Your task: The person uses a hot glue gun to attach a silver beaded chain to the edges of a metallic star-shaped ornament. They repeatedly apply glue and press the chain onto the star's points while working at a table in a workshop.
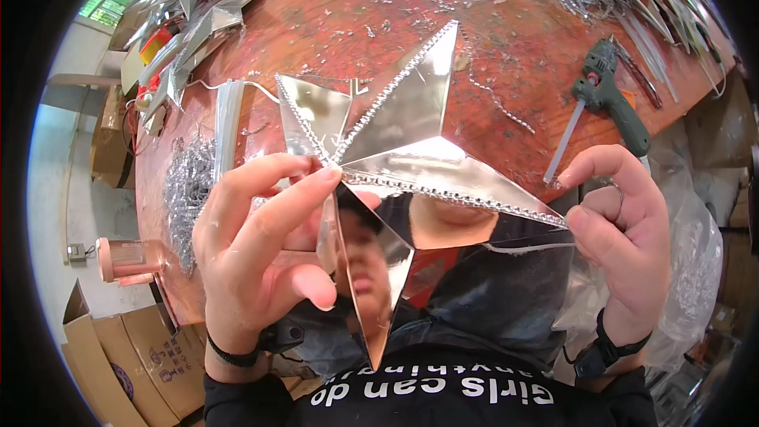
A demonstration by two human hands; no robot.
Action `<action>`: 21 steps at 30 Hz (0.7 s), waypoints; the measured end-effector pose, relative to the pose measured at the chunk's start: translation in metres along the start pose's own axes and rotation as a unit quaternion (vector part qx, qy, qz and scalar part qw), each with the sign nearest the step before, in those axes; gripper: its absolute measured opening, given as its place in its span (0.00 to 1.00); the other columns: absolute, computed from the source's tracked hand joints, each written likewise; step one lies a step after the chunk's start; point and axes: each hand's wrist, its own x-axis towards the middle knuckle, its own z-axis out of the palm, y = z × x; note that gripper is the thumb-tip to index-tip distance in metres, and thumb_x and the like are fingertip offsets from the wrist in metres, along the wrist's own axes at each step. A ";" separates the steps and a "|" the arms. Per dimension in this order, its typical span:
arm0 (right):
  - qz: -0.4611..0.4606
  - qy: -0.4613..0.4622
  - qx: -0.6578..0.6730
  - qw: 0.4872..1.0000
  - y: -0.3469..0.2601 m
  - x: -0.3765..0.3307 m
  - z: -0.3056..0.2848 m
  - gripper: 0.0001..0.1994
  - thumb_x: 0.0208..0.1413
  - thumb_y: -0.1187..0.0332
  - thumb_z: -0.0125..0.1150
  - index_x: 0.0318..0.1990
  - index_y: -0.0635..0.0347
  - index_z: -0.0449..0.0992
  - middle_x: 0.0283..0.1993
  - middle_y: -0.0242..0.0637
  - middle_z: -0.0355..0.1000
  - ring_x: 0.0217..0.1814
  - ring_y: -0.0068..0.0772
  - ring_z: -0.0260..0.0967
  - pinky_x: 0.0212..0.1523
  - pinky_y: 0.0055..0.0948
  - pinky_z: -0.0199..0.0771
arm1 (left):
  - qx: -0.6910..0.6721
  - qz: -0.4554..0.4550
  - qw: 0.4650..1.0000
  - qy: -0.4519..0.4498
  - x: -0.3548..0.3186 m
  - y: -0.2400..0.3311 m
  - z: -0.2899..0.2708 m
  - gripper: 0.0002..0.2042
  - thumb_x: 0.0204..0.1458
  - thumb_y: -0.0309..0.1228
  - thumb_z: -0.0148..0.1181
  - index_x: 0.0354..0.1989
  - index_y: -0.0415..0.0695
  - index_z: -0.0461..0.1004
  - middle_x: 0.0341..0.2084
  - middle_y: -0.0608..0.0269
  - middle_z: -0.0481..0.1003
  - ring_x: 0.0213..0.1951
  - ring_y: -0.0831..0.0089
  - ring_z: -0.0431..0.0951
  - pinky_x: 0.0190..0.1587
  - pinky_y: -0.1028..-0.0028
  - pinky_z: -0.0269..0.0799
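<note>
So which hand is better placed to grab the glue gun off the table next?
Probably the right hand. The glue gun lies on the table just beyond it on the right side, and that hand only pinches the tip of the mirrored star. The left hand grips the star's centre, farther from the gun.
</note>
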 end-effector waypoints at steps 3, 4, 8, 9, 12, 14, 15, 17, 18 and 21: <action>0.003 -0.006 0.015 1.000 0.004 -0.001 -0.001 0.11 0.53 0.81 0.53 0.44 0.67 0.67 0.19 0.21 0.63 0.19 0.05 0.53 0.21 0.12 0.45 | -0.013 -0.001 1.000 0.015 -0.003 -0.003 0.002 0.34 0.43 0.65 0.48 0.43 0.45 0.78 0.36 0.58 0.74 0.34 0.65 0.76 0.32 0.71 0.73; -0.004 -0.012 0.027 1.000 0.006 -0.001 -0.001 0.10 0.54 0.79 0.54 0.44 0.67 0.67 0.20 0.22 0.64 0.19 0.07 0.54 0.21 0.12 0.47 | -0.018 -0.002 1.000 0.014 -0.001 -0.002 0.001 0.33 0.43 0.64 0.49 0.43 0.45 0.78 0.36 0.59 0.73 0.34 0.65 0.76 0.32 0.71 0.73; -0.044 -0.036 0.047 0.997 0.022 -0.004 -0.006 0.09 0.57 0.73 0.56 0.43 0.66 0.66 0.26 0.28 0.67 0.20 0.12 0.60 0.23 0.12 0.55 | -0.050 -0.019 0.998 -0.040 -0.001 -0.002 -0.004 0.37 0.50 0.64 0.44 0.45 0.38 0.75 0.41 0.50 0.72 0.41 0.62 0.75 0.43 0.68 0.71; -0.056 -0.045 0.046 0.996 0.026 -0.004 -0.008 0.09 0.58 0.71 0.57 0.42 0.66 0.66 0.28 0.30 0.68 0.21 0.14 0.61 0.23 0.12 0.57 | -0.047 -0.016 0.998 -0.040 0.000 -0.003 -0.005 0.37 0.50 0.64 0.44 0.44 0.37 0.75 0.41 0.50 0.73 0.41 0.61 0.75 0.43 0.68 0.71; -0.076 -0.062 0.052 0.994 0.034 -0.004 -0.011 0.10 0.59 0.69 0.57 0.41 0.66 0.67 0.32 0.33 0.69 0.23 0.17 0.65 0.25 0.14 0.61 | -0.038 -0.011 0.998 -0.039 0.002 -0.002 -0.007 0.37 0.50 0.64 0.42 0.43 0.36 0.76 0.40 0.49 0.73 0.40 0.61 0.76 0.42 0.69 0.71; -0.082 -0.064 0.050 0.993 0.035 -0.004 -0.011 0.09 0.59 0.69 0.58 0.40 0.66 0.67 0.32 0.33 0.69 0.24 0.18 0.66 0.25 0.14 0.62 | -0.033 -0.010 0.999 -0.034 0.001 -0.002 -0.006 0.38 0.51 0.64 0.42 0.42 0.36 0.77 0.39 0.49 0.74 0.40 0.61 0.76 0.42 0.69 0.71; -0.082 -0.062 0.048 0.994 0.034 -0.005 -0.010 0.10 0.59 0.69 0.58 0.40 0.66 0.67 0.32 0.33 0.69 0.24 0.18 0.66 0.26 0.14 0.62 | -0.029 -0.013 0.999 -0.035 0.001 -0.001 -0.007 0.37 0.51 0.64 0.42 0.42 0.35 0.77 0.39 0.49 0.74 0.40 0.61 0.77 0.41 0.69 0.71; -0.083 -0.058 0.044 0.994 0.033 -0.005 -0.010 0.09 0.58 0.70 0.58 0.40 0.66 0.68 0.32 0.33 0.69 0.24 0.18 0.67 0.26 0.14 0.63 | -0.019 -0.019 0.999 -0.038 0.003 0.002 -0.008 0.36 0.53 0.62 0.42 0.41 0.35 0.77 0.38 0.50 0.75 0.39 0.60 0.77 0.41 0.69 0.72; -0.084 -0.057 0.043 0.994 0.032 -0.005 -0.010 0.09 0.58 0.70 0.58 0.40 0.66 0.68 0.32 0.33 0.69 0.24 0.18 0.67 0.26 0.14 0.63 | -0.013 -0.009 1.000 -0.016 0.003 0.001 -0.006 0.33 0.52 0.61 0.44 0.40 0.38 0.78 0.37 0.53 0.75 0.36 0.62 0.77 0.38 0.70 0.72; -0.085 -0.055 0.038 0.994 0.031 -0.005 -0.009 0.09 0.58 0.71 0.58 0.40 0.66 0.68 0.32 0.33 0.69 0.24 0.18 0.67 0.26 0.14 0.63 | 0.006 0.015 0.999 0.030 0.004 -0.002 -0.001 0.27 0.52 0.57 0.49 0.40 0.46 0.80 0.33 0.61 0.76 0.31 0.66 0.78 0.31 0.71 0.74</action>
